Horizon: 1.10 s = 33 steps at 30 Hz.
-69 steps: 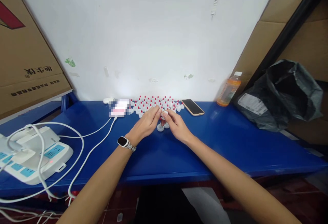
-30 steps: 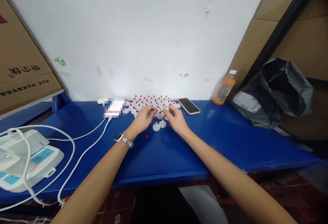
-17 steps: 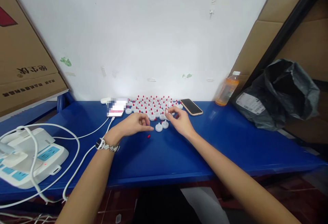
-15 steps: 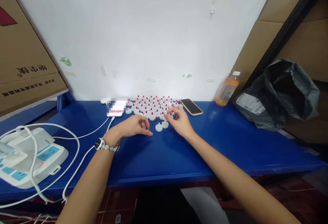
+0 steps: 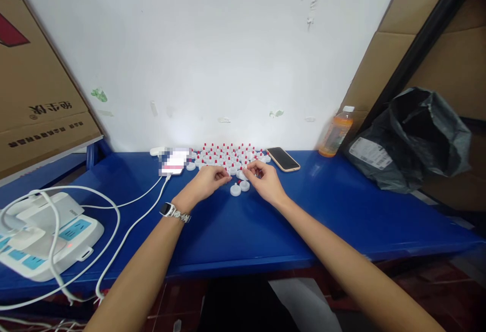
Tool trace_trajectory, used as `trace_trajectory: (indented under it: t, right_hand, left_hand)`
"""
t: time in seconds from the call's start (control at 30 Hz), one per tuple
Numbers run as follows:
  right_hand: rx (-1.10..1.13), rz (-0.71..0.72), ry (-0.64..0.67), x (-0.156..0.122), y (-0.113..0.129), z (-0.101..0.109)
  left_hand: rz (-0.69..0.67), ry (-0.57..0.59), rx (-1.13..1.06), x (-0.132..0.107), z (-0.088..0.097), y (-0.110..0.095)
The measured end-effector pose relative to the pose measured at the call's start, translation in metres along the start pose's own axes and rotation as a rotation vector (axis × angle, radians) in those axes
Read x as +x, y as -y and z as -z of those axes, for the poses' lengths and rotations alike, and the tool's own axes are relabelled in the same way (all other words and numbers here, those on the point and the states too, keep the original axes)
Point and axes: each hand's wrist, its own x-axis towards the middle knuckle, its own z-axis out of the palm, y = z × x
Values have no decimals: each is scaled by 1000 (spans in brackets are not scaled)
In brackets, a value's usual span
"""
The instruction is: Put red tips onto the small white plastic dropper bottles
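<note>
On the blue table (image 5: 243, 231), my left hand (image 5: 207, 182) is closed in a pinch; its fingertips appear to hold a small red piece. My right hand (image 5: 266, 180) faces it, fingers pinched on a white round cap (image 5: 240, 174) between the two hands. Two loose white caps (image 5: 236, 190) lie just in front of the fingertips. Behind the hands, a cluster of several white caps with red tips (image 5: 228, 154) stands near the wall. A watch (image 5: 169, 210) is on my left wrist.
A phone (image 5: 283, 159) lies right of the cluster, with an orange drink bottle (image 5: 336, 132) and a black plastic bag (image 5: 413, 139) further right. A charging phone (image 5: 173, 162) with white cables (image 5: 129, 231) and a power strip (image 5: 45, 236) sit on the left. Cardboard leans at both sides.
A small red piece lay loose on the table; my left hand reached down to it, and it is gone from the table. That hand has moved back up beside my right hand.
</note>
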Motion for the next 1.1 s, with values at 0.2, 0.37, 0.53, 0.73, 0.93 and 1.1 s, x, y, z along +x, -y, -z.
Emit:
trace_trajectory:
  t: [0.2,0.37,0.53,0.73,0.93,1.1]
  right_hand:
    - [19,17,28,-3,3,2]
    - [-7,140,145,-9,13,-8]
    - [-324,236,251,-12,16,-22]
    - [-423,211,245,-8,15,-17]
    - [-540,122,169,26,1,-22]
    - [-683,119,284,49,-2,-38]
  left_hand:
    - [-49,-113,3,7,-4,-7]
    - [-100,-98,-26,-11,15,-18]
    - [6,90,-64,-21,23,-14]
    - [24,118,-58,-14,13,6]
    - [17,72,-79,-10,7,13]
    - [52,71,-116,-13,13,7]
